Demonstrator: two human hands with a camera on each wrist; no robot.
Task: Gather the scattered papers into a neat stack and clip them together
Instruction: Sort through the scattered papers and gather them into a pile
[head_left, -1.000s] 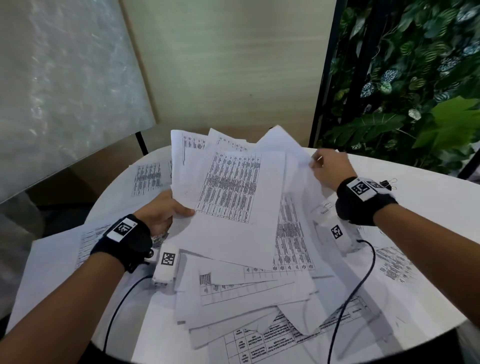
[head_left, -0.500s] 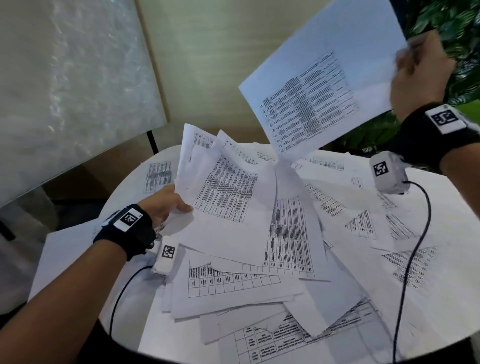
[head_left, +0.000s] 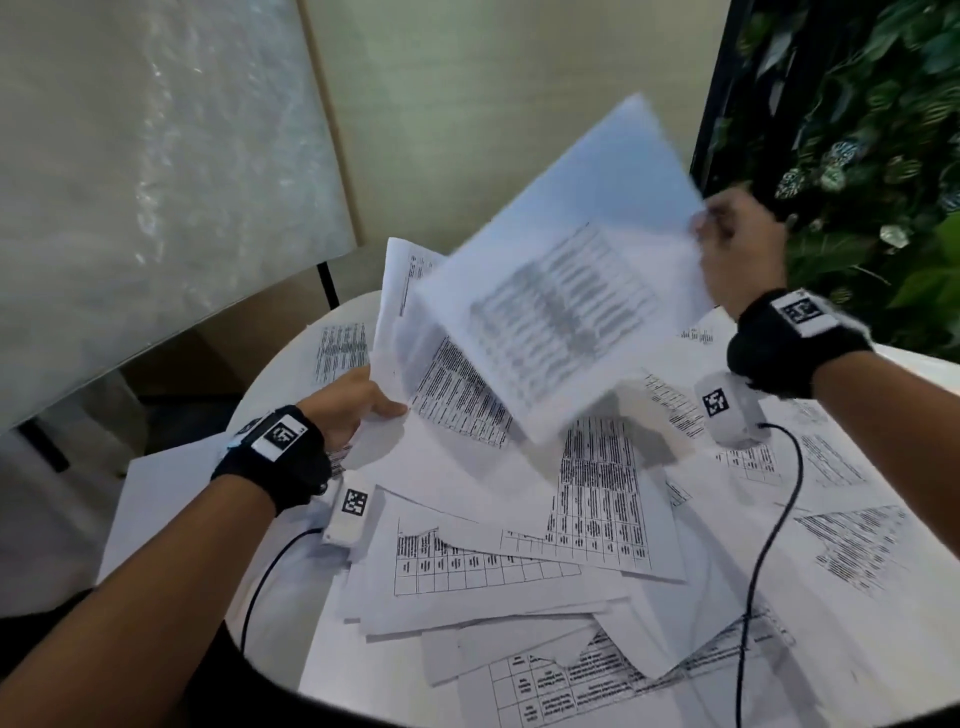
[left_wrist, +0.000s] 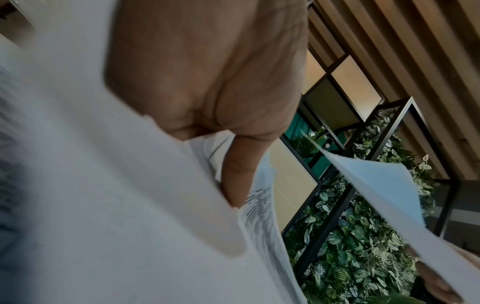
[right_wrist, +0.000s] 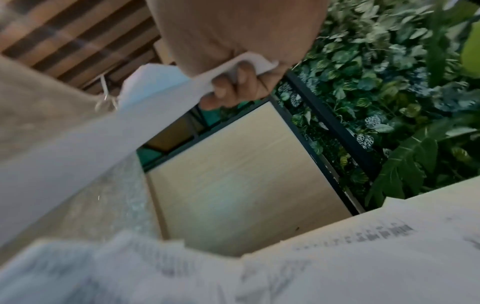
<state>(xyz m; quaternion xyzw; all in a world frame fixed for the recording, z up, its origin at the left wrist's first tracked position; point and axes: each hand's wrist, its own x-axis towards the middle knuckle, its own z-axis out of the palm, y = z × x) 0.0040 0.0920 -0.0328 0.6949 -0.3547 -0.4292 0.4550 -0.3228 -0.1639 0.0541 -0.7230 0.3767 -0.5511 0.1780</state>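
Printed white sheets lie scattered over a round white table (head_left: 280, 374). My left hand (head_left: 358, 405) grips a gathered bundle of sheets (head_left: 457, 395) at its left edge, thumb on top; in the left wrist view the thumb (left_wrist: 239, 174) presses on this bundle (left_wrist: 259, 207). My right hand (head_left: 737, 244) pinches one printed sheet (head_left: 561, 312) by its right corner and holds it, blurred, in the air just above that bundle. In the right wrist view the fingers (right_wrist: 233, 86) curl round the corner of this sheet (right_wrist: 103, 139). No clip is visible.
Loose sheets (head_left: 597, 499) overlap across the table's middle, front and right. Two black cables (head_left: 769, 530) run from the wrist cameras over the papers. A frosted panel (head_left: 156, 182) stands at the left and a plant wall (head_left: 857, 130) at the right.
My right hand took a sheet from the pile's far right, lifted it high, and now has swung it down and left over the bundle. The left hand has kept its hold.
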